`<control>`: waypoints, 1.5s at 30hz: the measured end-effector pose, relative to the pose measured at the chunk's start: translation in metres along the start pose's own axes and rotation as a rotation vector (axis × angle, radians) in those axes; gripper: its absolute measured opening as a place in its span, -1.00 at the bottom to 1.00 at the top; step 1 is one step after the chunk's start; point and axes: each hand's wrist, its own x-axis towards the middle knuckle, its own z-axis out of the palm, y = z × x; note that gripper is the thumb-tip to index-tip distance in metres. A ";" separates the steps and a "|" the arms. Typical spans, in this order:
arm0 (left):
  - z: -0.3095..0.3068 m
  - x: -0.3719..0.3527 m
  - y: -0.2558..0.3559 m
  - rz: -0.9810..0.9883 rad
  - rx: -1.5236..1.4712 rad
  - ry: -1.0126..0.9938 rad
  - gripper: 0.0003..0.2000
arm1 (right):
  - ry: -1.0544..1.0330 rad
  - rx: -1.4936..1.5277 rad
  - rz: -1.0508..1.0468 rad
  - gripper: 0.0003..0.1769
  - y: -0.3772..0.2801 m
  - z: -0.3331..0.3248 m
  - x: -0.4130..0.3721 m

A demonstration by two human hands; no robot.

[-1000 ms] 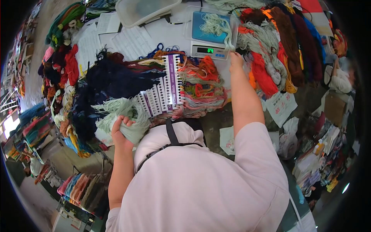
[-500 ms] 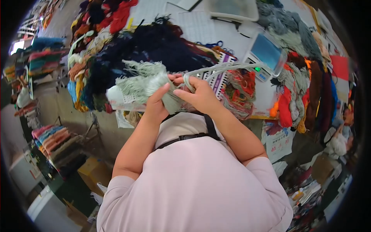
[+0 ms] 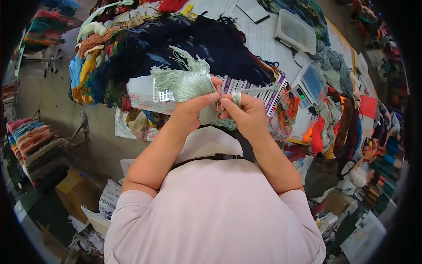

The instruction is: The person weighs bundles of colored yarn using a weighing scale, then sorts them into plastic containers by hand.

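Note:
My left hand (image 3: 193,111) is closed around a shiny pale green hank of yarn (image 3: 192,86), whose loose frayed ends spread up and to the left. Close beside it, my right hand (image 3: 246,110) pinches strands of the same pale green yarn, with several turns wrapped round a finger (image 3: 236,97). From that finger a length of yarn runs off to the right over the table. The fingertips of both hands meet at the hank's right side. Beneath them lie white punched cards with purple stripes (image 3: 246,85), partly hidden by the hands.
A large dark navy heap of yarn (image 3: 189,39) covers the table beyond my hands. To the right are a digital scale (image 3: 307,86), a clear plastic tub (image 3: 296,31) and hanging orange, red and grey skeins (image 3: 317,134). Stacked coloured yarn (image 3: 35,141) stands at the left.
My view has turned, so the table and scale appear shifted. The long strands right of my right hand now hang lower and nearer the cards. Both hands keep their hold on the yarn.

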 end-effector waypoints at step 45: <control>-0.420 0.065 0.017 -0.250 0.902 0.757 -0.65 | 0.049 -0.493 0.128 -0.78 0.306 0.216 0.253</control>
